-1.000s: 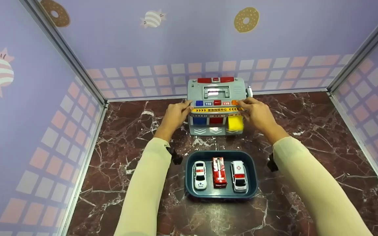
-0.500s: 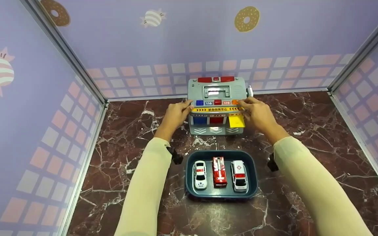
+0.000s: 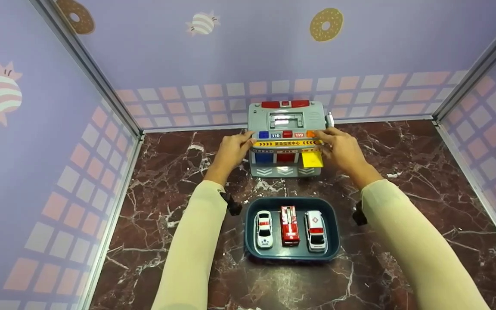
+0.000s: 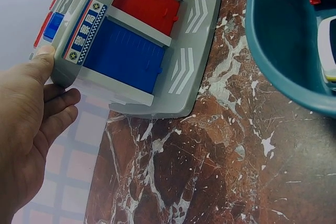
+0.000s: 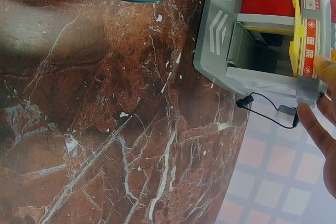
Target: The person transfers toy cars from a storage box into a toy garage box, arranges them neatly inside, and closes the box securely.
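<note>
Tray [image 3: 277,234] w/ 3 toy vehicles nearest: police car [image 3: 265,229], fire truck [image 3: 289,226] & ambulance [image 3: 315,231], L to R. Beyond it, toy station [image 3: 286,143] on marbled tabletop [image 3: 179,241]: yellow door [image 3: 312,159] up, blue door [image 3: 264,158] & red door [image 3: 285,158] down. L hand [image 3: 231,151] grips station's upper L corner; R hand [image 3: 343,149] grips upper R corner, just beside orange btn [image 3: 310,134]. Patterned wall [image 3: 256,51] behind.

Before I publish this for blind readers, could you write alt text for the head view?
A person's left hand and right hand hold a gray toy garage at either side, its yellow door raised. In front, a dark blue tray holds a white car, red truck and white ambulance side by side.
</note>
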A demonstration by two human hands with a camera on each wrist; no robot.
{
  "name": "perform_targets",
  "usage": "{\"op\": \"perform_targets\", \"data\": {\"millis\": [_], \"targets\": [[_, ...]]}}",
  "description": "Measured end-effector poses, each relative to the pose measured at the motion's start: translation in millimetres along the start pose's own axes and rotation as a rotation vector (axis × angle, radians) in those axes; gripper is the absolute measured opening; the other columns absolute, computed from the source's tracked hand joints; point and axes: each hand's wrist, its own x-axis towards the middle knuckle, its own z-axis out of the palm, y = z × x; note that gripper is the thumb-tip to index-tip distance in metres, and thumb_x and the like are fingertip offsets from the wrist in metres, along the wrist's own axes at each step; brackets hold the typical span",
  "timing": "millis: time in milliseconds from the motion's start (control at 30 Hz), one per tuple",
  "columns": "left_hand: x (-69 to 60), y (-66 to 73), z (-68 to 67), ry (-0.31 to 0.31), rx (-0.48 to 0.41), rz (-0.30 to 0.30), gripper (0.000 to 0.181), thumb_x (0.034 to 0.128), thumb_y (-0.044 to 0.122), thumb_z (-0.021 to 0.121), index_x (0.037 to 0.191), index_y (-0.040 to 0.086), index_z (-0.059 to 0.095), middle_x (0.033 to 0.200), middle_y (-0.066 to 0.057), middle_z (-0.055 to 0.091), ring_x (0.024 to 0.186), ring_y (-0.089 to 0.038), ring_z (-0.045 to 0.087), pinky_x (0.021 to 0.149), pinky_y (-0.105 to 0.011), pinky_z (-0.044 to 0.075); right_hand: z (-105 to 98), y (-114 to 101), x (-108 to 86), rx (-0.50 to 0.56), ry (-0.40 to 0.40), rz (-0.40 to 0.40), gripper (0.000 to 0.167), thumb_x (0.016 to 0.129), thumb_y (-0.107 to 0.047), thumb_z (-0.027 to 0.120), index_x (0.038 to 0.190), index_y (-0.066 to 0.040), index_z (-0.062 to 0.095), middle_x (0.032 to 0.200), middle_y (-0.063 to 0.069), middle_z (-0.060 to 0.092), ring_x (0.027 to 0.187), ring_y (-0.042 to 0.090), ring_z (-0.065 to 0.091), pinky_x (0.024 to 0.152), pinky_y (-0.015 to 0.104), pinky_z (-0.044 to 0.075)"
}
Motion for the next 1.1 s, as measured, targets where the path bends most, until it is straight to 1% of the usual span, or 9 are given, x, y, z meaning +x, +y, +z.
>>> {"op": "perform_targets", "data": {"millis": [167,300,467,633,767,967,1100], "targets": [[1.3,0.2,0.7,-0.004,0.012,0.003,0.043,0.1145,0.036,0.062,0.153,0.019,0.068,0.147,-0.016,0.072,0.139,-0.037,0.068,0.12,-0.049,0.053,-2.0,-0.4,-2.4,-0.014,-0.031,0.012,0.05,0.106,-0.013,0.076,0.155,-0.011,0.066,0.139,0.021,0.069,0.114,0.052,0.071,0.102,0.064,0.057],[2.1,0.6,0.1,-0.012,0.011,-0.011,0.044,0.1145,0.037,0.062,0.154,0.02,0.067,0.147,-0.016,0.072,0.139,-0.037,0.068,0.119,-0.05,0.053,-4.2,-1.4,-5.0,-0.024,-0.087,0.012,0.058,0.105,-0.012,0.074,0.161,-0.01,0.059,0.147,0.022,0.064,0.12,0.053,0.069,0.107,0.067,0.055],[1.5,0.8,-0.2,0.002,0.008,-0.008,0.043,0.114,0.036,0.063,0.152,0.018,0.069,0.147,-0.016,0.071,0.139,-0.037,0.068,0.118,-0.05,0.054,-6.8,-2.0,-7.0,-0.009,-0.161,0.02,0.064,0.108,-0.02,0.073,0.167,-0.01,0.049,0.161,0.021,0.055,0.135,0.055,0.062,0.118,0.069,0.048],[0.7,1.1,1.2,0.023,0.003,0.009,0.041,0.1135,0.034,0.065,0.15,0.016,0.071,0.145,-0.016,0.072,0.137,-0.037,0.069,0.117,-0.05,0.055,-8.3,-2.2,-10.7,0.003,-0.206,0.021,0.068,0.109,-0.026,0.071,0.17,-0.01,0.044,0.171,0.019,0.046,0.143,0.055,0.056,0.12,0.069,0.045],[0.8,0.7,1.2,0.022,0.005,0.011,0.041,0.1136,0.035,0.064,0.15,0.018,0.071,0.143,-0.016,0.074,0.135,-0.038,0.071,0.116,-0.051,0.055,-9.8,-3.0,-17.2,0.01,-0.2,0.003,0.069,0.108,-0.028,0.072,0.17,-0.011,0.045,0.172,0.019,0.045,0.143,0.054,0.057,0.119,0.069,0.046],[1.2,-1.1,0.7,0.025,0.013,-0.01,0.041,0.1126,0.037,0.065,0.148,0.019,0.072,0.139,-0.017,0.076,0.131,-0.041,0.072,0.115,-0.053,0.056,-14.6,-6.8,-30.4,0.014,-0.172,-0.028,0.067,0.109,-0.034,0.071,0.169,-0.014,0.048,0.169,0.017,0.048,0.137,0.052,0.063,0.116,0.069,0.049],[1.0,-1.7,1.9,0.014,0.014,-0.01,0.042,0.1133,0.037,0.064,0.151,0.02,0.07,0.142,-0.016,0.075,0.135,-0.04,0.07,0.117,-0.052,0.054,-16.8,-7.4,-41.2,0.013,-0.17,-0.049,0.067,0.109,-0.035,0.071,0.168,-0.013,0.049,0.167,0.017,0.051,0.131,0.052,0.066,0.114,0.07,0.05]]}}
